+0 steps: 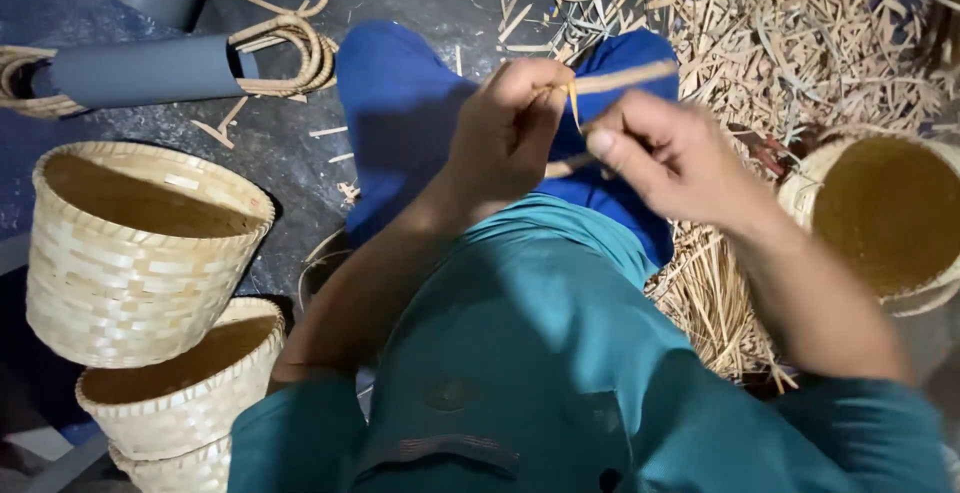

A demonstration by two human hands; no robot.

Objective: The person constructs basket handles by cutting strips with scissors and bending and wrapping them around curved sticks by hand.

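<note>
My left hand (505, 133) is closed around a thin bamboo strip (620, 77) that sticks out to the right over my blue-trousered knees. My right hand (665, 158) pinches the same strip close beside the left hand, thumb forward. A narrow sliver hangs down from the strip between the two hands. Both hands are held above my lap, in front of my teal shirt.
Woven bamboo baskets stand stacked at the left (140, 243), with a lower one (190, 378) beneath. Another round basket (885, 208) sits at the right. A grey pipe (140, 68) lies on coiled bamboo rings at upper left. Bamboo shavings (800, 43) cover the dark floor at upper right.
</note>
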